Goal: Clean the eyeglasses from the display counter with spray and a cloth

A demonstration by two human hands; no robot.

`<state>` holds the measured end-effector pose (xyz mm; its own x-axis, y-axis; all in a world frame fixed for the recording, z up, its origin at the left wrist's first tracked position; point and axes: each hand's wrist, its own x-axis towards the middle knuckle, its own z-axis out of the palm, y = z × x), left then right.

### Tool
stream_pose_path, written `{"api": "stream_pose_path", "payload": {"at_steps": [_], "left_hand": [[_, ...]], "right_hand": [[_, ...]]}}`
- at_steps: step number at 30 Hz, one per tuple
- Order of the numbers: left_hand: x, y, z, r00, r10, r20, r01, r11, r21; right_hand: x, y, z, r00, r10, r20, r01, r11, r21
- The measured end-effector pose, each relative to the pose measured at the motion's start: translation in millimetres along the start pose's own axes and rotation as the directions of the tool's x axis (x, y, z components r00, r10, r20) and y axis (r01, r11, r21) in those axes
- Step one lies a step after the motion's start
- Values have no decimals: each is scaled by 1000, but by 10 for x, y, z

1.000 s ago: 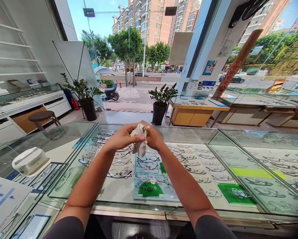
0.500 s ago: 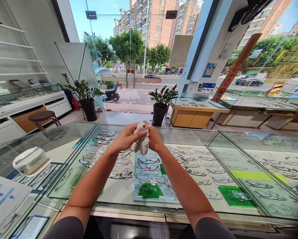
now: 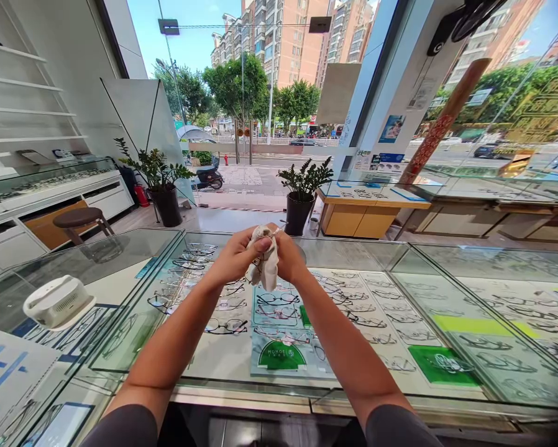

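Over the glass display case my left hand (image 3: pixel 237 256) is closed on a crumpled pale cloth (image 3: pixel 269 270), its thumb pressed on top of the folds. Close against it, my right hand (image 3: pixel 288 256) curls round the cloth's right side. A thin piece (image 3: pixel 283 223) pokes out above the right hand; it is too small to name. The cloth and the hand hide whatever else the right fingers grip. Under the hands, several pairs of eyeglasses (image 3: pixel 278 300) lie in rows inside the case, around a green MOHOE sign (image 3: pixel 283 355).
The glass counter (image 3: pixel 242 386) runs across in front of me. On its left stands a white device with a handle (image 3: pixel 58 301), near a paper sheet (image 3: pixel 9 372) with blue strips. Beyond are a brown stool (image 3: pixel 77 217) and two potted plants (image 3: pixel 166 208).
The cloth has shifted between my fingers, and its hanging folds have changed shape. My left thumb has moved slightly up and left. Both arms stay nearly in place.
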<state>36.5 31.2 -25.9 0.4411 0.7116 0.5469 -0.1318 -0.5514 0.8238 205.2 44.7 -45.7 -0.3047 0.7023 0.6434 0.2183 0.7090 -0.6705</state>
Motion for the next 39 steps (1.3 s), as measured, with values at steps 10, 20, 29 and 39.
{"api": "stream_pose_path", "payload": {"at_steps": [10, 20, 29, 39], "left_hand": [[-27, 78, -40, 988, -107, 109, 116, 990, -83], [-44, 88, 81, 999, -39, 24, 36, 995, 93], [-31, 25, 107, 994, 33, -104, -25, 997, 74], [-34, 61, 14, 999, 15, -48, -17, 999, -29]], "right_hand": [[-14, 60, 6, 1000, -4, 21, 5, 999, -39], [29, 40, -7, 999, 35, -20, -37, 991, -126], [4, 42, 15, 999, -29, -43, 24, 993, -119], [-20, 18, -14, 992, -109, -65, 101, 987, -123]]}}
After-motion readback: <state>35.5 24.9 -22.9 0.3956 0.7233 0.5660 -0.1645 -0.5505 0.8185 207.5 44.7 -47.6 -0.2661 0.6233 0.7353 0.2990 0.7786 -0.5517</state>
